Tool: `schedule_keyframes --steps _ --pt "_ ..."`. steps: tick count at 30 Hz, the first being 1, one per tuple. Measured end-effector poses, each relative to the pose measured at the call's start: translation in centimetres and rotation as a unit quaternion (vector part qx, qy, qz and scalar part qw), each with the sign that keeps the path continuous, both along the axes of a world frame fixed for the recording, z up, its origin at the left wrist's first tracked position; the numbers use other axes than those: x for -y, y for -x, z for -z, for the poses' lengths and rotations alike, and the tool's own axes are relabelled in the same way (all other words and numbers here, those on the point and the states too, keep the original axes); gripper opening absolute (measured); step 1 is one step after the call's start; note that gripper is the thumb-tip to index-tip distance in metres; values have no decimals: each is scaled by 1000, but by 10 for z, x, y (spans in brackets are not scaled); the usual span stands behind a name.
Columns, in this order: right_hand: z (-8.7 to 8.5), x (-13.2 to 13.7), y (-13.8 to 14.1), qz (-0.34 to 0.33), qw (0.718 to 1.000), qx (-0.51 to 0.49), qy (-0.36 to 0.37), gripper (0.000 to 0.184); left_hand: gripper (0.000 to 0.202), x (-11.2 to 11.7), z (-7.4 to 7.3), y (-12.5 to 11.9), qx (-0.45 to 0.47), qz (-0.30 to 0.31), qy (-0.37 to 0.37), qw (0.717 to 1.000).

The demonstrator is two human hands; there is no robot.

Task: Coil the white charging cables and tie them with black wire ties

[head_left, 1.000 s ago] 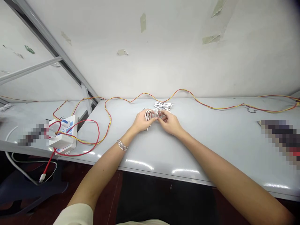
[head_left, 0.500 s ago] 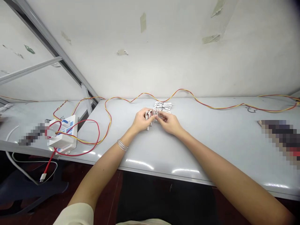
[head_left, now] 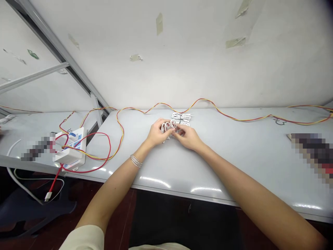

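Observation:
A coiled white cable (head_left: pixel 166 127) is held between my two hands above the middle of the table. My left hand (head_left: pixel 156 134) grips its left side, thumb across the front of the loops. From the right, my right hand (head_left: pixel 187 136) pinches the coil with thumb and fingers, close to the left thumb. Just behind my hands, a bundle of white cable (head_left: pixel 181 117) lies on the table, bound round its middle with a dark tie.
On the left stands a white power strip (head_left: pixel 82 152) with plugs and red cords. A red-and-yellow twisted wire (head_left: pixel 229 117) runs along the wall. A blurred-out object (head_left: pixel 309 147) lies at the right of the grey table (head_left: pixel 234 152). A metal frame (head_left: pixel 78 81) rises at the left.
The loops of the white cable have shifted between my fingers and now sit closer together. Both hands stay at nearly the same spot.

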State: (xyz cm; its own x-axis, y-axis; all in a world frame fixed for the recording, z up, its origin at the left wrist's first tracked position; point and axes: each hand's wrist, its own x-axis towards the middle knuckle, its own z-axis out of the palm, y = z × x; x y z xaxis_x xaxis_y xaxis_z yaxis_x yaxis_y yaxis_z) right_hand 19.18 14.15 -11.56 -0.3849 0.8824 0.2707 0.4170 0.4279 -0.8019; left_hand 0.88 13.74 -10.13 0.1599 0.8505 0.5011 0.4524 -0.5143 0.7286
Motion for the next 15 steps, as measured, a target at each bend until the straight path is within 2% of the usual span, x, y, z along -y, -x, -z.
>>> schedule_keyframes --steps 12,15 --pt "0 1 1 5 1000 -12 -4 31 32 -1 2 1 13 17 -14 1000" --pt "0 0 1 9 1000 -7 -5 31 34 -1 3 2 27 42 -18 999"
